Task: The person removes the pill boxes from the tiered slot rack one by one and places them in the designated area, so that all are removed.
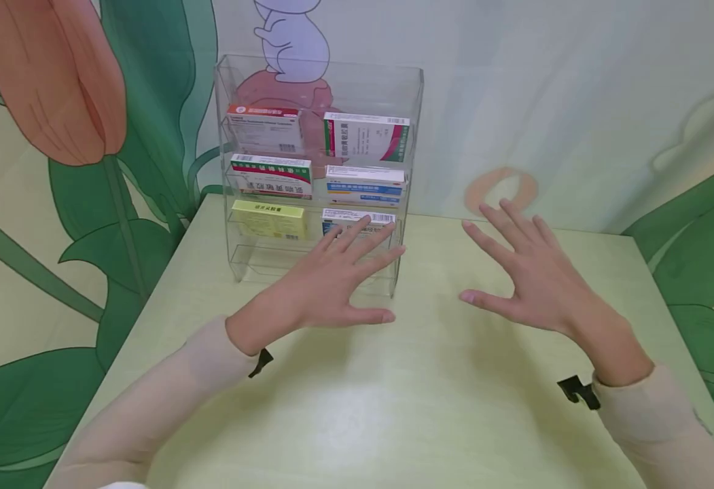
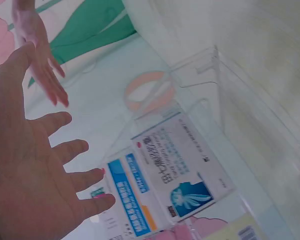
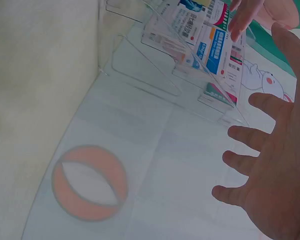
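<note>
A clear acrylic rack [image 1: 315, 273] stands on the table, with several medicine boxes on its tiers. In the head view my left hand [image 1: 338, 278] hangs in front of the rack's lower right, fingers spread, and overlaps the blue-and-white box [image 1: 357, 219] on the bottom tier. My right hand [image 1: 530, 275] is to the right of the rack, also spread and holding nothing. A yellow box [image 1: 270, 221] sits at lower left. Above it are a green-and-red box [image 1: 271, 178] and a red-topped white box [image 1: 265, 129]. On the right side are a white-and-blue box [image 1: 365, 187] and a green-and-magenta box [image 1: 365, 138].
The pale table [image 1: 357, 407] runs back to a wall [image 1: 546, 102] painted with large leaves and flowers. The rack stands close to that wall, left of the middle. Dark clips [image 1: 579, 392] show at both sleeve cuffs.
</note>
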Tool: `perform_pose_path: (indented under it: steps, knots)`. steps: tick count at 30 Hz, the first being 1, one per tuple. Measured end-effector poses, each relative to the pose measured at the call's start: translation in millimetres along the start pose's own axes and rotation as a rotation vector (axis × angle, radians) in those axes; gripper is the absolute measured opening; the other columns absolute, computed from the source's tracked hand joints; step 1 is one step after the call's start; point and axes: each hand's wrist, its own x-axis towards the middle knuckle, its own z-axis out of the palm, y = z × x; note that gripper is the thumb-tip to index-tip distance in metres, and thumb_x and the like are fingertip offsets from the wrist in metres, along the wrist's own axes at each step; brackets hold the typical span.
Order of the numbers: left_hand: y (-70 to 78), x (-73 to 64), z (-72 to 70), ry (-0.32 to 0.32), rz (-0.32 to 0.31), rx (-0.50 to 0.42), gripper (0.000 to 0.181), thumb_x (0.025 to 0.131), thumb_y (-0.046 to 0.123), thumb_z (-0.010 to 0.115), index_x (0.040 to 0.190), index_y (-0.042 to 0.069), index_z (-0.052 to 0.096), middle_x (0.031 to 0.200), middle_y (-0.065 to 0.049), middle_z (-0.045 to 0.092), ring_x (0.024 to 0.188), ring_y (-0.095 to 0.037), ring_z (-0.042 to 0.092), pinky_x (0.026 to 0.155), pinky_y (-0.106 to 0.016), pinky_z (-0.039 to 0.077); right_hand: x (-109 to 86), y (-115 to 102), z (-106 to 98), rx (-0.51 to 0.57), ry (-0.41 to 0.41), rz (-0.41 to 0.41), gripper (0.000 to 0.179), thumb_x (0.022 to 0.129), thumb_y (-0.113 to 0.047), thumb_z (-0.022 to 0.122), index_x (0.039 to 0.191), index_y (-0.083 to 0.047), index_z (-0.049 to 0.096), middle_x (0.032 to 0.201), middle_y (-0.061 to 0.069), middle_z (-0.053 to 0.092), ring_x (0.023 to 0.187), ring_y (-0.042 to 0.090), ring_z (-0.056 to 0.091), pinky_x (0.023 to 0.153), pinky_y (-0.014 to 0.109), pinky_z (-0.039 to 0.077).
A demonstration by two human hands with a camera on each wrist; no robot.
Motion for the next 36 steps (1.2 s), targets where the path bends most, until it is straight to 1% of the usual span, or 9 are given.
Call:
perform_pose_path:
  steps: [5,7,10,12,16,20,25,31,36]
  knots:
    - [7.4,-5.6,-21.0,0.067,0.058,-0.043,0.090,0.096,0.077,0.053,0.170,0.033,0.026,0.179,0.003,0.004,0.164,-0.030,-0.002,0.128,-0.063,0.008,1.6,1.8,-13.7,0.035,0.046,0.003,0.101,0.085,-0.057,0.082,0.168,-0.028,0.032,0.176,0.007,0.021,0.163,0.037,0.010,0.119,0.077,0.016]
    - [3.5,-7.7,-34.6,0.151,0.082,-0.063,0.089,0.097,0.070,0.060,0.169,0.029,0.028,0.179,0.002,0.006,0.164,-0.029,0.001,0.129,-0.060,0.008,3.3,-1.2,-18.4,0.098,0.055,-0.004,0.103,0.085,-0.052,0.084,0.169,-0.029,0.030,0.176,0.006,0.022,0.163,0.036,0.011,0.120,0.075,0.018]
    - [-15.3,-11.0,-55.0,0.333,0.087,-0.090,0.085,0.097,0.056,0.070,0.167,0.023,0.035,0.178,-0.001,0.016,0.164,-0.029,0.009,0.129,-0.058,0.013,9.0,-12.3,-23.0,0.209,0.051,-0.007,0.105,0.086,-0.046,0.086,0.170,-0.030,0.026,0.176,0.002,0.022,0.162,0.033,0.017,0.119,0.072,0.023]
    - [-34.3,-16.1,-66.3,0.436,0.027,-0.109,0.083,0.097,0.049,0.074,0.167,0.023,0.036,0.176,-0.003,0.020,0.163,-0.027,0.015,0.127,-0.059,0.021,16.1,-21.6,-22.6,0.280,0.052,-0.005,0.105,0.086,-0.042,0.087,0.170,-0.030,0.026,0.175,0.000,0.023,0.160,0.032,0.022,0.118,0.071,0.028]
    - [-76.3,-33.5,-75.8,0.546,-0.198,-0.179,0.080,0.099,0.045,0.070,0.168,0.029,0.031,0.177,0.000,0.018,0.162,-0.021,0.016,0.120,-0.066,0.031,35.4,-35.9,-11.7,0.345,0.078,-0.015,0.103,0.087,-0.042,0.087,0.170,-0.030,0.026,0.174,-0.001,0.025,0.158,0.029,0.028,0.117,0.068,0.033]
    - [-111.6,-54.8,-67.9,0.632,-0.348,-0.261,0.079,0.102,0.045,0.063,0.170,0.031,0.026,0.177,0.002,0.014,0.161,-0.017,0.014,0.121,-0.067,0.029,56.9,-47.5,5.4,0.398,0.105,-0.030,0.101,0.088,-0.044,0.087,0.169,-0.030,0.029,0.173,-0.002,0.029,0.157,0.027,0.030,0.118,0.063,0.036]
    - [-139.0,-76.0,-49.7,0.690,-0.425,-0.366,0.079,0.103,0.041,0.061,0.171,0.027,0.022,0.177,-0.002,0.017,0.161,-0.018,0.017,0.126,-0.062,0.020,83.6,-61.7,24.7,0.440,0.115,-0.048,0.096,0.089,-0.045,0.085,0.168,-0.026,0.033,0.172,0.000,0.032,0.154,0.027,0.033,0.117,0.060,0.038]
    - [-158.3,-90.7,-25.9,0.657,-0.545,-0.535,0.080,0.108,0.041,0.057,0.172,0.029,0.011,0.176,0.000,0.019,0.161,-0.021,0.020,0.128,-0.057,0.020,109.4,-71.9,44.2,0.464,0.138,-0.055,0.088,0.091,-0.043,0.083,0.165,-0.020,0.040,0.167,0.003,0.040,0.151,0.027,0.037,0.118,0.055,0.038]
    - [-182.0,-97.5,3.2,0.566,-0.612,-0.715,0.080,0.110,0.039,0.054,0.172,0.025,0.006,0.177,-0.009,0.016,0.162,-0.031,0.017,0.128,-0.059,0.018,126.6,-73.4,58.6,0.482,0.123,-0.025,0.084,0.091,-0.042,0.085,0.161,-0.016,0.047,0.162,0.007,0.047,0.146,0.026,0.043,0.116,0.050,0.042]
